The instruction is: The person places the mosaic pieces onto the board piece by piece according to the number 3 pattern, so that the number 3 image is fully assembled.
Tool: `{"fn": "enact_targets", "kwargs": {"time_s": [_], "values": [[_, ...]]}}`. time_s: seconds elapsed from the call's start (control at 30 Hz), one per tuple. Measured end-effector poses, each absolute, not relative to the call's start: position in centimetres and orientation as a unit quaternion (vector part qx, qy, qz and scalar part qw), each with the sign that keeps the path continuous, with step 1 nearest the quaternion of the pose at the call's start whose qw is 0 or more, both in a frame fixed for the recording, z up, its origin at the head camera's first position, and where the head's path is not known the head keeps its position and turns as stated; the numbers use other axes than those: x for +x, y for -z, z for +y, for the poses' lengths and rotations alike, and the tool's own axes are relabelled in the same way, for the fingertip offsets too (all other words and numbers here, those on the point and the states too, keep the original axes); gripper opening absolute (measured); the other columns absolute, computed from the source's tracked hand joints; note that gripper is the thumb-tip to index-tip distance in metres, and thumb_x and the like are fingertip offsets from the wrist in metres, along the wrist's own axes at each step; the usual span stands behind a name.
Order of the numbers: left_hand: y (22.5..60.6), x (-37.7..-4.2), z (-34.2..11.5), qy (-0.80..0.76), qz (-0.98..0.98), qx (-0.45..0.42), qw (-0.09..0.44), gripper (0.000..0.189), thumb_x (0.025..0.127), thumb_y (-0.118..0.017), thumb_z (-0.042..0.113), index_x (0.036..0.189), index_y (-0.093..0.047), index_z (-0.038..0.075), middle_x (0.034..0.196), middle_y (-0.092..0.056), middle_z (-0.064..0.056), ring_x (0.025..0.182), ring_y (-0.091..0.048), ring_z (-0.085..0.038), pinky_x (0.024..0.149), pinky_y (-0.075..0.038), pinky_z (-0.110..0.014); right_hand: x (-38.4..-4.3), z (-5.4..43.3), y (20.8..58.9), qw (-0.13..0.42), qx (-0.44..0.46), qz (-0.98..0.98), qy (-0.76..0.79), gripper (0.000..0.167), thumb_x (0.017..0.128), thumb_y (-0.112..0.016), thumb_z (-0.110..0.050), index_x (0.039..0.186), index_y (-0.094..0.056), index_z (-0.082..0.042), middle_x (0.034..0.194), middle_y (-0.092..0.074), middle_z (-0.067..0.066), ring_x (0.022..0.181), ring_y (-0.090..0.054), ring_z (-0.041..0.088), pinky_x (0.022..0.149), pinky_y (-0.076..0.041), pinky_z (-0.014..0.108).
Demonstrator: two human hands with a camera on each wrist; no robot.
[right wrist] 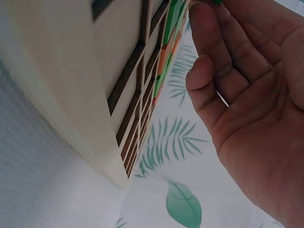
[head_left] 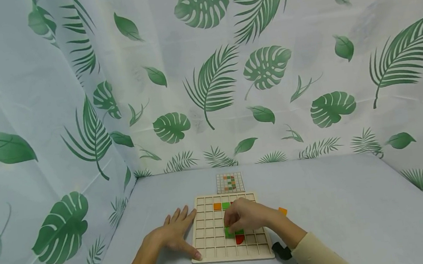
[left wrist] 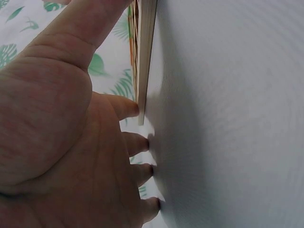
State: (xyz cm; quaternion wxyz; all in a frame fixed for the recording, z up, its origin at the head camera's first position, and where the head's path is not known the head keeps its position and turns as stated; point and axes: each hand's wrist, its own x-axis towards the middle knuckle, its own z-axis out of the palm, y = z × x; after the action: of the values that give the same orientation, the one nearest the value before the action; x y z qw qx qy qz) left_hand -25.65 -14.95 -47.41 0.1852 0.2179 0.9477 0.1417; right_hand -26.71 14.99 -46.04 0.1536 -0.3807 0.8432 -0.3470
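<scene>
A pale wooden grid board lies flat in front of me, with coloured tiles in some squares. My left hand is spread at the board's left edge, its thumb on the near left corner and its other fingertips on the table. Over the middle of the board, my right hand pinches a small green tile, mostly hidden by the fingers. Below those fingers, a red rounded tile sits in a square. An orange tile and a light green tile fill squares in an upper row.
A small card printed with a coloured grid pattern lies just beyond the board. A loose orange tile is on the table right of the board, partly behind my right forearm. Leaf-printed curtains enclose the table's back and sides.
</scene>
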Motion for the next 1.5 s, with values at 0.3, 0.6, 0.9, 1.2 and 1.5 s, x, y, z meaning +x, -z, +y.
{"fn": "enact_targets", "kwargs": {"time_s": [0.3, 0.6, 0.9, 1.2, 1.5], "values": [[47.5, -25.6, -14.9, -0.142, 0.949, 0.21, 0.185, 0.139, 0.062, -0.089, 0.072, 0.168, -0.02, 0.015, 0.175, -0.01, -0.019, 0.162, -0.006, -0.042, 0.128, -0.011, -0.067, -26.4, 14.5, 45.7, 0.155, -0.385, 0.853, 0.317, 0.008, 0.089, -0.082, -0.009, 0.091, -0.078, -0.016, 0.081, -0.074, -0.01, 0.072, -0.067, 0.0, 0.067, -0.057, 0.02], [47.5, -25.6, -14.9, -0.142, 0.95, 0.205, 0.189, 0.138, 0.062, -0.089, 0.073, 0.168, -0.02, 0.017, 0.175, -0.01, -0.018, 0.162, -0.006, -0.042, 0.128, -0.011, -0.066, -25.9, 13.9, 45.5, 0.158, -0.371, 0.869, 0.287, 0.009, 0.089, -0.083, -0.012, 0.09, -0.078, -0.019, 0.081, -0.073, -0.014, 0.073, -0.066, -0.002, 0.068, -0.056, 0.019], [47.6, -25.6, -15.0, -0.139, 0.95, 0.208, 0.189, 0.138, 0.062, -0.088, 0.074, 0.168, -0.019, 0.016, 0.175, -0.01, -0.018, 0.162, -0.006, -0.042, 0.128, -0.011, -0.066, -25.5, 13.7, 45.3, 0.151, -0.375, 0.877, 0.259, 0.009, 0.088, -0.085, -0.016, 0.088, -0.078, -0.022, 0.079, -0.071, -0.017, 0.071, -0.063, -0.003, 0.067, -0.054, 0.018], [47.7, -25.7, -14.9, -0.138, 0.95, 0.208, 0.187, 0.139, 0.062, -0.088, 0.074, 0.168, -0.02, 0.017, 0.175, -0.011, -0.018, 0.162, -0.006, -0.043, 0.128, -0.011, -0.067, -25.2, 13.5, 45.2, 0.162, -0.368, 0.878, 0.26, 0.011, 0.088, -0.084, -0.014, 0.087, -0.077, -0.021, 0.077, -0.069, -0.017, 0.069, -0.06, -0.003, 0.066, -0.053, 0.018], [47.4, -25.5, -14.9, -0.139, 0.95, 0.208, 0.187, 0.138, 0.063, -0.088, 0.073, 0.168, -0.019, 0.016, 0.175, -0.01, -0.019, 0.162, -0.006, -0.042, 0.128, -0.011, -0.066, -25.2, 13.5, 45.1, 0.168, -0.373, 0.877, 0.252, 0.013, 0.087, -0.085, -0.013, 0.085, -0.075, -0.021, 0.076, -0.068, -0.017, 0.068, -0.06, -0.003, 0.066, -0.054, 0.018]]}}
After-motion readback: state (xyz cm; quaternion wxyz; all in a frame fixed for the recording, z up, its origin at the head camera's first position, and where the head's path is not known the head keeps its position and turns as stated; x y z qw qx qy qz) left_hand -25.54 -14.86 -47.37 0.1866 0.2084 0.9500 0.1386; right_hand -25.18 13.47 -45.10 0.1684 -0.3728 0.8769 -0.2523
